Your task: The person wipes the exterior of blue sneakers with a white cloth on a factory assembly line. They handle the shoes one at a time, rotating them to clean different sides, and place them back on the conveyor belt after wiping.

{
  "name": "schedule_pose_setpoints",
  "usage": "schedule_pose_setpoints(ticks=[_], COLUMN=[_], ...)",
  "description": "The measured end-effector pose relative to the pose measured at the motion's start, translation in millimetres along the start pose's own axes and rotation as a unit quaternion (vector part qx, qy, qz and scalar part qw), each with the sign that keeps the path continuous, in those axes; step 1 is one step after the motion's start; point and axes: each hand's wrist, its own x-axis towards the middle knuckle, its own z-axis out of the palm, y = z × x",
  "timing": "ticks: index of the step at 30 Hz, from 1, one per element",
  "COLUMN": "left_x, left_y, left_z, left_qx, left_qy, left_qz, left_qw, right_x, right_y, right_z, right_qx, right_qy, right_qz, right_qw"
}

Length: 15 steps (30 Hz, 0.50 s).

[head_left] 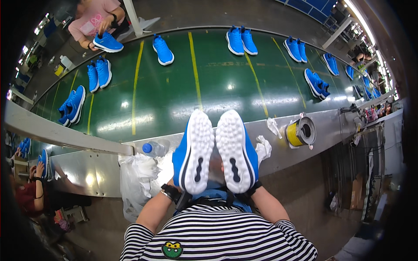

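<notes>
Two blue sneakers are held up side by side in front of me, with their white knobbly soles turned toward the view and their toes pointing away. The left sneaker is in my left hand, which is mostly hidden behind it; a dark band circles that wrist. My right hand grips the right sneaker, and only a bit of finger shows between the two shoes. A narrow gap separates the soles. Both uppers face away and are largely out of sight.
A green conveyor belt with yellow lines carries several blue sneakers. On the metal ledge are a yellow-labelled can, crumpled white paper, a blue-capped bottle and a plastic bag. Co-workers handle shoes across the belt and at left.
</notes>
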Motion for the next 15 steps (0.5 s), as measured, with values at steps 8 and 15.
schedule_pose_setpoints(ticks=[8,15], left_x=[86.7,222.2], left_y=[11.1,42.2], left_z=[-2.8,29.8], left_qx=[-0.141,0.317], left_qy=[0.165,0.319], left_qz=[-0.040,0.026], left_qw=[0.975,0.893], right_x=[26.7,105.0], right_y=[-66.9,-200.8], right_z=[-81.5,-55.9], right_qx=[-0.096,-0.398], right_qy=[0.067,0.282], right_qz=[-0.181,-0.279], right_qw=[0.976,0.827])
